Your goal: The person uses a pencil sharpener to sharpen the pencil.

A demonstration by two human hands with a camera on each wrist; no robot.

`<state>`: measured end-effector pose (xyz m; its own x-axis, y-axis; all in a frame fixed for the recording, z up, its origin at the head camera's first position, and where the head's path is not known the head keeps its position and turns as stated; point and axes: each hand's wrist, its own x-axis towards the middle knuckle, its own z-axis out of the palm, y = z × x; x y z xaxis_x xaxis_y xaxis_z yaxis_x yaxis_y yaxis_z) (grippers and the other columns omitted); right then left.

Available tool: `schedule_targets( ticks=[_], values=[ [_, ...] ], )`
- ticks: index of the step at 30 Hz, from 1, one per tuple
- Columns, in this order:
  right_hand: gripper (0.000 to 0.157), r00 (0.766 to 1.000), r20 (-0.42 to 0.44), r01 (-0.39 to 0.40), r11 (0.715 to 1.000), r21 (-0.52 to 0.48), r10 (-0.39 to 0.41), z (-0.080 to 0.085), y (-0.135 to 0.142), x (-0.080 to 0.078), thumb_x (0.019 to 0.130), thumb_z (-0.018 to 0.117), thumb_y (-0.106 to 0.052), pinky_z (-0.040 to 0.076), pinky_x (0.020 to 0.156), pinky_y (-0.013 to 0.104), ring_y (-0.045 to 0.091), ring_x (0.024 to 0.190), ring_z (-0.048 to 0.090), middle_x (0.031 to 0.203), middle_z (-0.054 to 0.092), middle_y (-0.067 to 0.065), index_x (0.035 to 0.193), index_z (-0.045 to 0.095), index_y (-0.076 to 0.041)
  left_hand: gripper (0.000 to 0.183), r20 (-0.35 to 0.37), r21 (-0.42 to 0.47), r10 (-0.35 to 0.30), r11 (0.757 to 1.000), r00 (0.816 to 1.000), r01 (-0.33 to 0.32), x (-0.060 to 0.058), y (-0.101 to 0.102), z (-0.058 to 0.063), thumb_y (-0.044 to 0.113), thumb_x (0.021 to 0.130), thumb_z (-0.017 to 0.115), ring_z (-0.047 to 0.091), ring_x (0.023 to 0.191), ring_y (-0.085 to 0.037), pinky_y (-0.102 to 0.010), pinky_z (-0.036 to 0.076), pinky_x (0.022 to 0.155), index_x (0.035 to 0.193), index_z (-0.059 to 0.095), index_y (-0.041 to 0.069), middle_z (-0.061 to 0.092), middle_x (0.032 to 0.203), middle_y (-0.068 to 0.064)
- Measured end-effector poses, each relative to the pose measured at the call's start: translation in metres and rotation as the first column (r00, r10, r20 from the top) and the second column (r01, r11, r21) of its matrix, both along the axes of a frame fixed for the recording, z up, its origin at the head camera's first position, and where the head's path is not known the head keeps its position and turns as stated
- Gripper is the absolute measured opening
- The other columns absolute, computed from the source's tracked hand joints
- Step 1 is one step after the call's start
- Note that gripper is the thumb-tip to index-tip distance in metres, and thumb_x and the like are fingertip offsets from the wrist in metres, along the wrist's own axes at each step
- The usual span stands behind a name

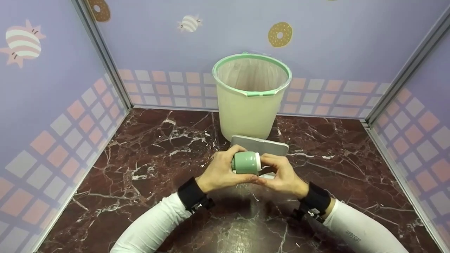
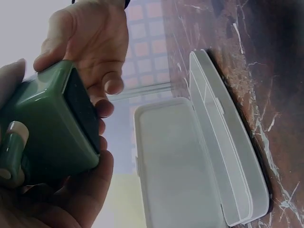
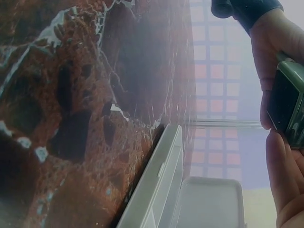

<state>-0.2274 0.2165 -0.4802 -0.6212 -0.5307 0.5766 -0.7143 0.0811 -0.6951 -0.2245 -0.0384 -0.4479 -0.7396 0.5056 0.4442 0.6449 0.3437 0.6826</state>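
In the head view a small glossy green pencil sharpener (image 1: 246, 162) with a white end is raised over the floor, between both hands. My left hand (image 1: 222, 170) grips its left side, thumb along the lower edge. At the white end, my right hand (image 1: 283, 175) holds it with bent fingers and thumb, both thumbs meeting below. The left wrist view shows the sharpener's dark base and a crank with a cream knob. Beyond the hands lies a pale pencil case (image 2: 173, 161) with its lid raised; its tray is partly hidden behind the hands in the head view.
A tall pale bin (image 1: 246, 116) with a green rim and a clear liner stands behind the pencil case, near the back wall. Dark red marbled floor (image 1: 154, 161) spreads around. Purple patterned panels (image 1: 168, 45) enclose the back and both sides.
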Motion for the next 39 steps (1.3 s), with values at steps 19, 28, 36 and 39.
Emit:
schedule_targets(
  ticks=[19, 28, 36, 39],
  values=[
    [0.037, 0.992, -0.091, -0.083, 0.993, 0.081, 0.09, 0.0, 0.006, -0.012, 0.083, 0.091, -0.011, 0.068, 0.094, 0.03, 0.011, 0.102, 0.078, 0.112, 0.083, 0.015, 0.119, 0.082, -0.008, 0.057, 0.006, -0.101, -0.067, 0.993, 0.998, 0.068, 0.0, -0.004, 0.009, 0.039, 0.084, 0.097, 0.064, 0.068, -0.004, -0.023, 0.054, 0.059, 0.119, 0.063, 0.009, 0.078, 0.088, -0.006],
    [0.041, 0.993, -0.07, -0.087, 0.99, 0.111, 0.096, 0.001, 0.012, -0.015, 0.084, 0.092, -0.012, 0.069, 0.092, 0.032, 0.02, 0.099, 0.081, 0.112, 0.084, 0.015, 0.123, 0.081, -0.005, 0.057, 0.017, -0.086, -0.049, 0.995, 0.999, 0.05, 0.001, -0.008, 0.005, 0.041, 0.086, 0.096, 0.066, 0.07, -0.005, -0.023, 0.055, 0.06, 0.119, 0.063, 0.008, 0.079, 0.09, -0.006],
    [0.045, 0.999, 0.005, -0.048, 0.993, 0.106, 0.048, 0.0, 0.035, -0.014, 0.084, 0.093, -0.002, 0.07, 0.083, 0.032, 0.019, 0.09, 0.082, 0.104, 0.081, 0.02, 0.127, 0.079, 0.001, 0.057, 0.106, -0.049, -0.004, 0.999, 0.994, 0.009, 0.0, -0.025, -0.007, 0.036, 0.085, 0.097, 0.073, 0.081, -0.012, -0.027, 0.062, 0.068, 0.122, 0.064, 0.009, 0.082, 0.104, -0.009],
    [0.045, 0.999, 0.005, -0.034, 0.994, 0.108, 0.033, 0.001, 0.041, -0.014, 0.084, 0.093, -0.001, 0.069, 0.082, 0.03, 0.016, 0.09, 0.082, 0.105, 0.081, 0.02, 0.127, 0.078, 0.002, 0.058, 0.129, -0.053, 0.006, 0.999, 0.992, 0.001, 0.001, -0.029, -0.01, 0.036, 0.085, 0.097, 0.074, 0.083, -0.013, -0.028, 0.063, 0.07, 0.124, 0.065, 0.009, 0.082, 0.105, -0.009]
  ],
)
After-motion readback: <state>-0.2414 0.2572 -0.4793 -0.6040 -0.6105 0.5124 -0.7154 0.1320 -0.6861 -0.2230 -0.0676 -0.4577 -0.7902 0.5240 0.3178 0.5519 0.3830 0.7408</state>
